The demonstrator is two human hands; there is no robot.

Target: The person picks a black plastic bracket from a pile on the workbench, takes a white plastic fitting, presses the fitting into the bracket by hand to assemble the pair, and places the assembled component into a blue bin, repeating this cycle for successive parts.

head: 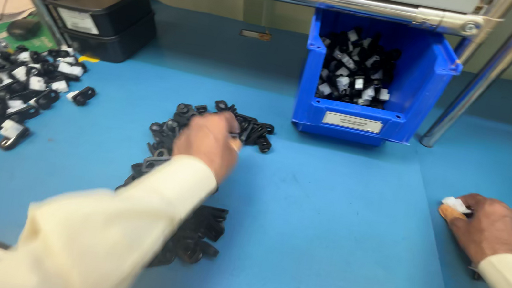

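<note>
My left hand (pixel 209 139) reaches over a heap of small black plastic clips (pixel 200 225) in the middle of the blue bench, its fingers curled down onto the far end of the heap; whether it grips one is hidden. My right hand (pixel 492 226) rests on the bench at the right edge, fingers closed around a small white piece (pixel 455 203) that pokes out at the fingertips. Both arms wear cream sleeves.
A blue bin (pixel 406 91) holding black clips with white tags stands at the back centre-right. A pile of tagged black clips (pixel 11 94) lies at the left. Black stacked trays (pixel 99 14) sit back left. Metal frame tubes (pixel 493 69) cross the top and right.
</note>
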